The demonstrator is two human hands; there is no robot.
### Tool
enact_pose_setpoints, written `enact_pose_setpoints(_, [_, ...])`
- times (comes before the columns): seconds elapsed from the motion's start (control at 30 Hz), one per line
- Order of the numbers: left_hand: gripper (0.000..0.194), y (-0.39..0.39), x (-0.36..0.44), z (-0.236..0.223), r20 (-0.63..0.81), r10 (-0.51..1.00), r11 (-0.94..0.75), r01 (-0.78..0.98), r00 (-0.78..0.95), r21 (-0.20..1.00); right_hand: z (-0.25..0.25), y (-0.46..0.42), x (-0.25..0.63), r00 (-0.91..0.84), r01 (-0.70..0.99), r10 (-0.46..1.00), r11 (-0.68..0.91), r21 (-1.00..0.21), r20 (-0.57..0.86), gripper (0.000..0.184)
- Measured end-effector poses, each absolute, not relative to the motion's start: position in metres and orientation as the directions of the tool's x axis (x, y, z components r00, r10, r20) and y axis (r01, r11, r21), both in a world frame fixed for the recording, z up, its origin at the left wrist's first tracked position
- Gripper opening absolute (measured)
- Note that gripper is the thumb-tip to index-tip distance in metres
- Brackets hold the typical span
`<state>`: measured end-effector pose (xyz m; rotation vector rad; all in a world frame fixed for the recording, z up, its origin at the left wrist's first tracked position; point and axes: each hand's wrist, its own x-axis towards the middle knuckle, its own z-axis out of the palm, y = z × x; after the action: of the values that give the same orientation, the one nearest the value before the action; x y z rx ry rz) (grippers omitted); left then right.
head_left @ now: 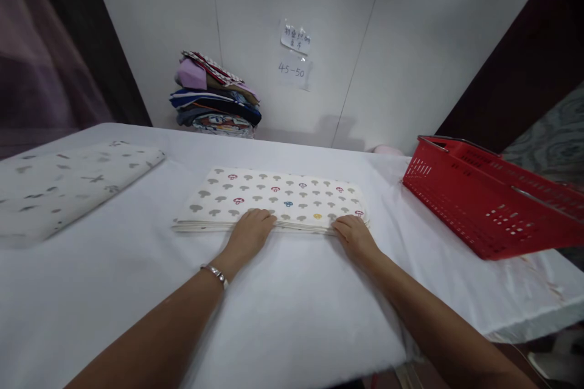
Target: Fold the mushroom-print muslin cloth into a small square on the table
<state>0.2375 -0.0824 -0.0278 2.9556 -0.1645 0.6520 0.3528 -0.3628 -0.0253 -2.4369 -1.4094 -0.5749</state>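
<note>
A folded white cloth (283, 194) printed with grey, red, blue and yellow mushrooms lies flat on the table, several layers showing along its near edge. My left hand (253, 228) is closed on that near edge, left of its middle. Toward the right end of the same edge, my right hand (356, 234) is closed on it too. Fingers of both hands rest over the top layer; my thumbs are mostly hidden. A silver bracelet (215, 275) circles my left wrist.
Another folded cloth (82, 182) with grey prints lies at the left. A red plastic basket (483, 200) stands at the right on the white-covered table (292, 310). Folded fabrics (214, 97) are stacked at the back against the wall, where paper notes (294, 51) hang.
</note>
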Motion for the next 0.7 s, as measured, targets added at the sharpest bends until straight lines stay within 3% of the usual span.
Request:
enact_pose_setpoints(0.23, [0.020,-0.0838,0.2373,-0.0251,0.385,-0.070,-0.990,-0.111,0.920,0.085,-0.0225,-0.3610,0.3560,0.378,0.878,0.826,-0.463,0.120,0.418,0.019])
enact_pose_setpoints(0.7, [0.023,-0.0812,0.2395,-0.0322,0.415,-0.068,-0.985,-0.126,0.907,0.115,-0.0248,-0.3567,0.3602,0.285,0.924,0.834,-0.370,0.095,0.473,0.021])
